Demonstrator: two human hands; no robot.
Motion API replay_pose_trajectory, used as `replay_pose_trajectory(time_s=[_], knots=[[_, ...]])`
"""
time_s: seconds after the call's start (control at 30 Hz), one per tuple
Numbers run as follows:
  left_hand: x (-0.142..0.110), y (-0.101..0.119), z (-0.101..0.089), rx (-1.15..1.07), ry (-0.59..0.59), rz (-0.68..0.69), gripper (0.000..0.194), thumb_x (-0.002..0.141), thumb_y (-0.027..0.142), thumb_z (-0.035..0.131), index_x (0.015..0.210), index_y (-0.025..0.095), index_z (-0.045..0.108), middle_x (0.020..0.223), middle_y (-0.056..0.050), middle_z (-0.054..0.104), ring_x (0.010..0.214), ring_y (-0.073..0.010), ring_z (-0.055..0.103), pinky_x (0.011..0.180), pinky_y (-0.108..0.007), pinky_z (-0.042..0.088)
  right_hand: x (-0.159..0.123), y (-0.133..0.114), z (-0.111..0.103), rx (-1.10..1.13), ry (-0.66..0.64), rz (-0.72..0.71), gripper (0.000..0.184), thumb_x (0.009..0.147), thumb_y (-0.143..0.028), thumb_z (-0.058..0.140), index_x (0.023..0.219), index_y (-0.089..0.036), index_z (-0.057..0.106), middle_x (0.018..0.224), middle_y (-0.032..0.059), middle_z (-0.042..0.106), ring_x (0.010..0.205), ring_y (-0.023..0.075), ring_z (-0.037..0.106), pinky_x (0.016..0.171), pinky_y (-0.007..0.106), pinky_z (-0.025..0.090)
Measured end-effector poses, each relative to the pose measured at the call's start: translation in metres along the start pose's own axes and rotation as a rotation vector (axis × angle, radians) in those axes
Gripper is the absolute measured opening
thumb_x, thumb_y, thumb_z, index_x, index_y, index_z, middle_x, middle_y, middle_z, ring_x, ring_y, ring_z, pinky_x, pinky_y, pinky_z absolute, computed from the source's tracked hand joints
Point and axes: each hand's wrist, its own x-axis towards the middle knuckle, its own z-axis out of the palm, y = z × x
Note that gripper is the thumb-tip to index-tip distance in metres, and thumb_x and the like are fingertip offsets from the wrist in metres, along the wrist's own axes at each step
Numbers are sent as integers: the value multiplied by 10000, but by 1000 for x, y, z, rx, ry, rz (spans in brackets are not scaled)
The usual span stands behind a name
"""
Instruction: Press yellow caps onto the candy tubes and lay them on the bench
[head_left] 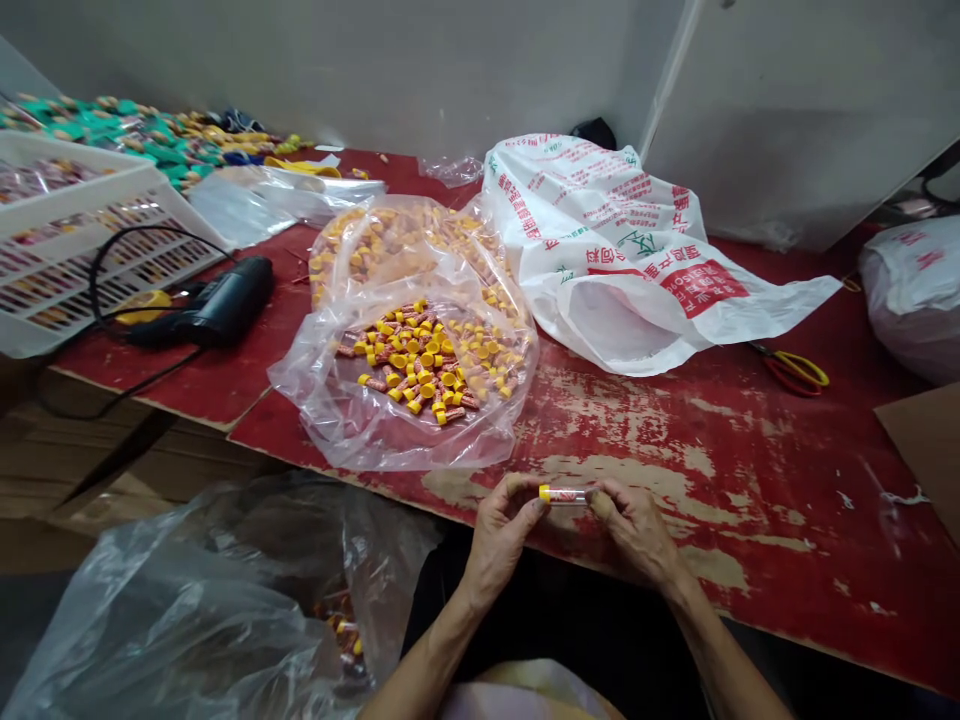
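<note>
Between my hands, over the front edge of the red table, a small clear tube (567,496) with a yellow cap lies level. Reddish bits show inside it. My left hand (504,525) pinches the capped end between thumb and fingers. At the other end, my right hand (634,530) is closed on the clear tip. Behind them on the table, an open clear plastic bag (315,385) holds many similar yellow-capped tubes (427,360).
A white woven sack (592,230) lies at the back, with yellow-handled scissors (795,372) to its right. At left are a black corded tool (229,300) and a white basket (90,240). A large clear bag (187,600) hangs below the table at lower left.
</note>
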Motion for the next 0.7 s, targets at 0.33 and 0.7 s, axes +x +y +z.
replay_pose_trajectory(time_s=[0.33, 0.7], knots=[[-3, -1, -2, 40, -2, 29, 227, 732, 337, 698, 908, 199, 661, 853, -26, 614, 802, -164, 548, 744, -239, 427, -2, 4, 2, 47, 61, 9, 442, 909, -515, 367, 698, -185, 571, 553, -20, 448, 515, 130, 410, 498, 244, 320], [-2, 0, 4, -25, -1, -5, 241, 693, 333, 724, 878, 191, 662, 811, -12, 623, 772, -155, 563, 724, -241, 444, -8, 3, 6, 10, 68, 19, 425, 889, -503, 400, 638, -186, 531, 529, -25, 445, 497, 123, 405, 482, 239, 301]])
